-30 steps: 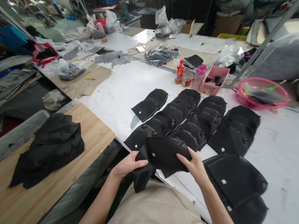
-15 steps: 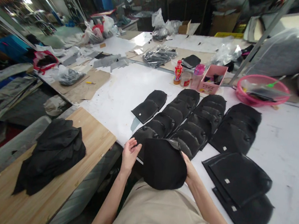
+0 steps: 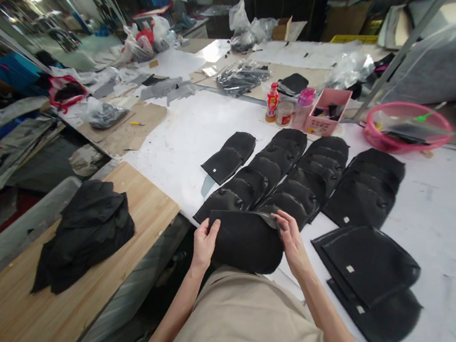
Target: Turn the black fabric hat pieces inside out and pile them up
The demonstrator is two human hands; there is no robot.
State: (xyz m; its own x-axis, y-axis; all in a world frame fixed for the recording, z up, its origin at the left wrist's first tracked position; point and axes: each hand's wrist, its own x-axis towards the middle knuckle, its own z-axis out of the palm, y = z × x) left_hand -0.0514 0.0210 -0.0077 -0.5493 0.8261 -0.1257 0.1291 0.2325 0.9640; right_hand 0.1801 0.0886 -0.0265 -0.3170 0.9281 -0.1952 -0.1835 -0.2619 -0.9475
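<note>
In front of my waist I hold a rounded black fabric piece (image 3: 248, 245), its straight edge turned away from me. My left hand (image 3: 205, 242) pinches its left edge between thumb and fingers. At its far right corner, my right hand (image 3: 291, 242) has its fingers on the lifted, shinier top layer. Just beyond lie overlapping rows of similar black pieces (image 3: 268, 171) on the white table. Two larger black pieces (image 3: 367, 264) with small white labels overlap to the right of my right hand.
A wooden board (image 3: 134, 237) with a crumpled black cloth (image 3: 85, 236) on it is at my left. Toward the back stand a red bottle (image 3: 272, 103), a pink box (image 3: 317, 126) and a pink basin (image 3: 378, 141). A metal post (image 3: 396, 61) rises at the right.
My left hand has closed on the piece's left edge. My right hand has moved from the right side up to the far right corner. The piece now lies flatter.
</note>
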